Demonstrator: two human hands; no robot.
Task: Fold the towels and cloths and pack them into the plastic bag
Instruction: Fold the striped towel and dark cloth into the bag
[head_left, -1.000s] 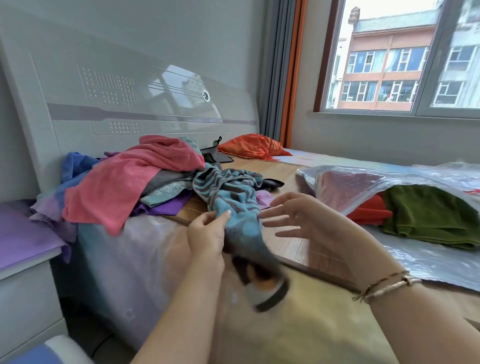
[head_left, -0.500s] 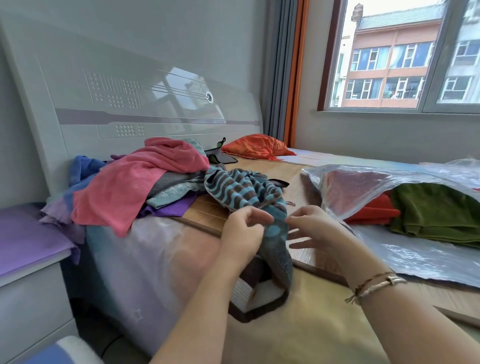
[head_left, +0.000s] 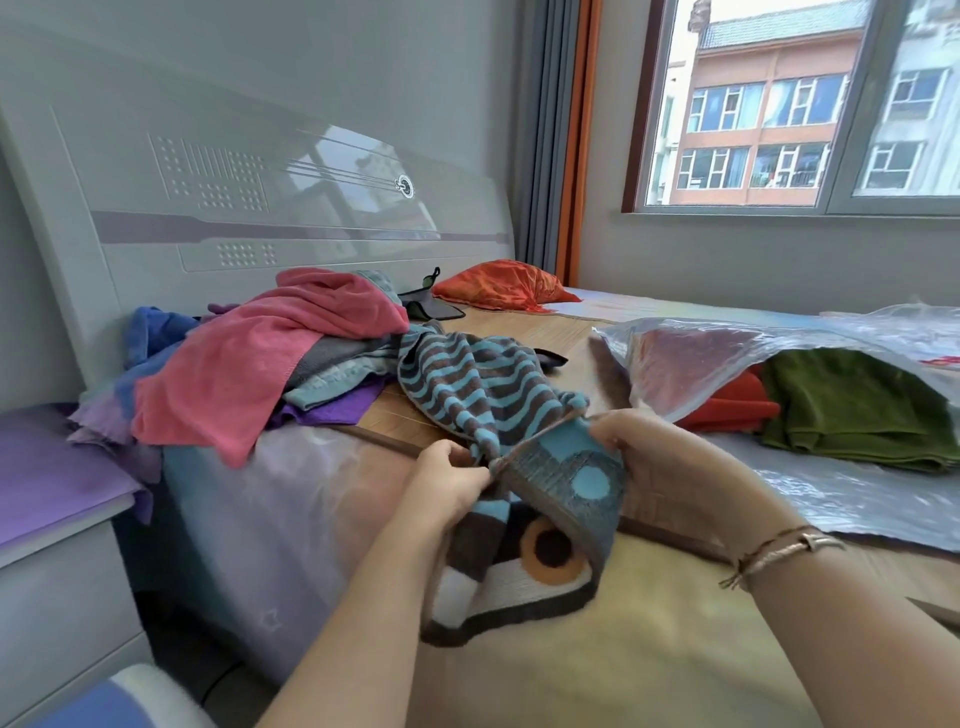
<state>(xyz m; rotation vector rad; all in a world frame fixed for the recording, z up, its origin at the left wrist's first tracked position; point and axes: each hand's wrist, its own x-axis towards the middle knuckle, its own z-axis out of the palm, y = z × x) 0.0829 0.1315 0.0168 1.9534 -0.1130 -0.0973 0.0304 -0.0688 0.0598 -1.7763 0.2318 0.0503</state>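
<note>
Head view: a striped blue-and-brown towel (head_left: 483, 395) lies at the centre of the frame, its long axis running from the heap of unfolded cloths (head_left: 270, 364) at centre left down toward the lower middle, where its patterned end hangs over the edge of the bed (head_left: 675, 649). The left hand (head_left: 449, 483) pinches a bunched part of the towel's hem; the right hand (head_left: 660, 467), just to its right, grips the same hem with curled fingers, so the hem stretches taut between them. Both hands sit equally near the towel; the bulk of it lies beyond them, up and left. The plastic bag (head_left: 675, 364) lies at the right of the frame, mouth toward the hands, with a green cloth (head_left: 857, 410) and a red one (head_left: 737, 405) inside. In my judgement, the bare bed in front gives room to spread and fold.
</note>
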